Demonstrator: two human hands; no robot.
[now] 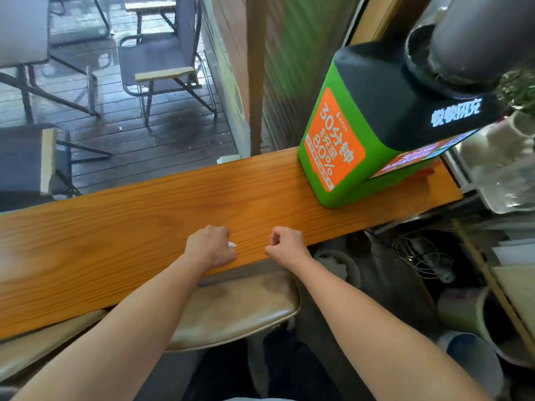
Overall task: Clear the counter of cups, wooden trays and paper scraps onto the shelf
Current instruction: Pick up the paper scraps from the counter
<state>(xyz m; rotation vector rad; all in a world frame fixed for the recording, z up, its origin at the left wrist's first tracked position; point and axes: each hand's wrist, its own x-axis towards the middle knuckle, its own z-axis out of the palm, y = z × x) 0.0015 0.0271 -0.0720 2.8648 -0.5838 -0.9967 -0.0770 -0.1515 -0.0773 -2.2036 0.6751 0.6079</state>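
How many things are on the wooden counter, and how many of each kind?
Green charging box: 1
Paper scrap, pinched in the left hand: 1
Cups: 0
Wooden trays: 0
Total: 2
The right hand seems to hold nothing.

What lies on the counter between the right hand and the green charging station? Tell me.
Only bare wood shows on the counter between the right hand and the green charging station in the head view; no cups, trays or scraps.

small white paper scrap (232, 244), over wooden counter (115, 227)
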